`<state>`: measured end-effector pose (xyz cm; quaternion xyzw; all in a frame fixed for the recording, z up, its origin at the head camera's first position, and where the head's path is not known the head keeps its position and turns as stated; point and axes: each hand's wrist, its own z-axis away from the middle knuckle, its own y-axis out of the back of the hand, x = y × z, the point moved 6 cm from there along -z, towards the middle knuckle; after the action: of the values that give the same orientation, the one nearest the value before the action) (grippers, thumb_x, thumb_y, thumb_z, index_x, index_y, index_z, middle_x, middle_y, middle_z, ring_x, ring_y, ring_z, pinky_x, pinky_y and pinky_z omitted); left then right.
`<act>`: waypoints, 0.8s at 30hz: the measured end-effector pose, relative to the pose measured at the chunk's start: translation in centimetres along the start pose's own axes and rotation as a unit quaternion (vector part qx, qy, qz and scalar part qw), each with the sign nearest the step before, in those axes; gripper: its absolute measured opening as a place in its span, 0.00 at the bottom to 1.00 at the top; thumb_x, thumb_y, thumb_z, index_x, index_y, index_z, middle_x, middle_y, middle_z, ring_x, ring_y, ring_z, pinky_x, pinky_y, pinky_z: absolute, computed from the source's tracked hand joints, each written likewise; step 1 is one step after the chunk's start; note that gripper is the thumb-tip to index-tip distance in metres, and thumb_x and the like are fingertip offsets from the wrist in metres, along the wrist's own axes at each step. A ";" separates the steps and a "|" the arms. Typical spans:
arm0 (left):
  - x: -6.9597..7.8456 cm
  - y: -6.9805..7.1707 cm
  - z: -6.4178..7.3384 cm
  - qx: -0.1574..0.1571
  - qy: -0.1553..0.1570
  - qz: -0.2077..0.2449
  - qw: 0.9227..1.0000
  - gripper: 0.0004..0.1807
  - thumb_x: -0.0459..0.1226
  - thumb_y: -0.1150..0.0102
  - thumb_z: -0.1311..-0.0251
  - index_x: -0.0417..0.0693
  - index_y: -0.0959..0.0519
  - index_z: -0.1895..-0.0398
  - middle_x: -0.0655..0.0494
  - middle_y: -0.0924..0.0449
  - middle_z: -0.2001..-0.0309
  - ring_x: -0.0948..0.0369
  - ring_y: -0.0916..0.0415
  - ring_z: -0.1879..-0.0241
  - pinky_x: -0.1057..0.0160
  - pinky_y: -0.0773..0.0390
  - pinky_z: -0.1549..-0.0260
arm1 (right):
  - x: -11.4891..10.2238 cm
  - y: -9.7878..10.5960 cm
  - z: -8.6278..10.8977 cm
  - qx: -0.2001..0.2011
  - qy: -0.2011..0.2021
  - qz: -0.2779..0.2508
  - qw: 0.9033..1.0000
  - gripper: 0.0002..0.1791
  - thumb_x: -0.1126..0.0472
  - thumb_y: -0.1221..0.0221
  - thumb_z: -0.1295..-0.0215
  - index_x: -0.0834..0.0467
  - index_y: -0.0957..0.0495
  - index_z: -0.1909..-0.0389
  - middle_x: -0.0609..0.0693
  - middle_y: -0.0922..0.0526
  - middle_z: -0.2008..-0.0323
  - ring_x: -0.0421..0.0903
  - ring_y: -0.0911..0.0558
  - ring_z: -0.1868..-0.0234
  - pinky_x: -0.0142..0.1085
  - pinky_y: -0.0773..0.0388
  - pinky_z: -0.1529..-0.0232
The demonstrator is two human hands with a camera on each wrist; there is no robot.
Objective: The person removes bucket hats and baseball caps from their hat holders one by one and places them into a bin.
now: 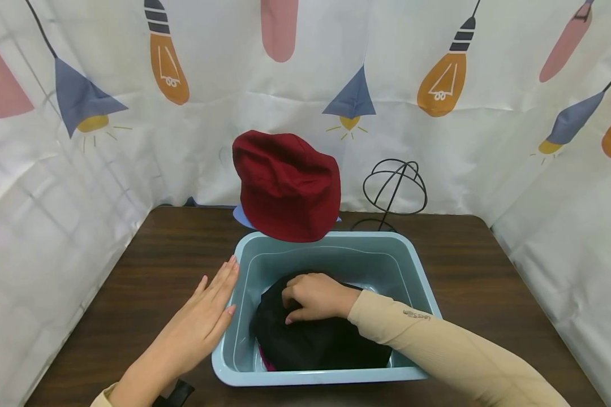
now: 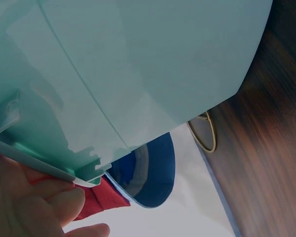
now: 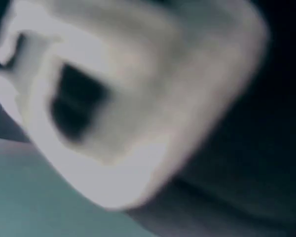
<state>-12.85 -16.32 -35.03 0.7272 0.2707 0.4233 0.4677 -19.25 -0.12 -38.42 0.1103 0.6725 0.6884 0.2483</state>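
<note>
A light-blue plastic bin stands on the table, holding a soft black hat. My right hand reaches into the bin and pinches the black cloth between curled fingers and thumb; the right wrist view is badly blurred. Something pink peeks out under the hat's left edge. Along the bin's left side lies my left hand, fingers straight and touching the rim. In the left wrist view that hand appears beside the bin wall.
Behind the bin, a red bucket hat sits raised, with a blue brim showing beneath it. To its right stands a black wire hat stand. A white printed curtain surrounds the dark wooden table.
</note>
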 end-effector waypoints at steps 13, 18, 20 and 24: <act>-0.3 0.3 0.2 0.012 -0.010 0.003 1.000 0.36 0.41 0.54 0.30 0.43 0.55 0.24 0.49 0.57 0.25 0.54 0.60 0.26 0.53 0.65 0.30 | -1.8 4.0 0.1 0.049 0.032 -0.052 0.997 0.12 0.52 0.34 0.41 0.54 0.17 0.61 0.43 0.21 0.69 0.35 0.27 0.68 0.20 0.31 0.66; -0.5 0.4 0.4 0.021 -0.012 -0.001 1.000 0.36 0.39 0.53 0.30 0.41 0.54 0.25 0.48 0.56 0.25 0.54 0.60 0.26 0.55 0.66 0.30 | -2.0 5.2 0.1 0.065 0.034 -0.061 0.995 0.11 0.52 0.35 0.40 0.54 0.17 0.61 0.43 0.20 0.67 0.36 0.25 0.66 0.20 0.29 0.63; -0.5 0.2 0.4 0.022 -0.012 0.003 1.000 0.35 0.39 0.53 0.30 0.41 0.54 0.25 0.48 0.56 0.25 0.54 0.59 0.27 0.55 0.66 0.30 | -1.9 5.7 0.5 0.079 0.034 -0.068 0.994 0.11 0.53 0.35 0.40 0.55 0.17 0.61 0.44 0.20 0.67 0.37 0.24 0.66 0.21 0.29 0.62; -0.3 -0.2 0.0 0.014 -0.008 0.012 1.000 0.35 0.41 0.54 0.30 0.43 0.54 0.25 0.49 0.55 0.25 0.55 0.60 0.26 0.54 0.65 0.30 | -1.2 7.0 1.5 0.121 0.036 -0.088 0.988 0.10 0.55 0.34 0.41 0.56 0.18 0.63 0.46 0.19 0.67 0.40 0.23 0.65 0.23 0.27 0.62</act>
<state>-12.97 -16.46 -35.30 0.7404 0.2639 0.4193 0.4544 -18.83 0.82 -31.22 0.0553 0.7664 0.5808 0.2687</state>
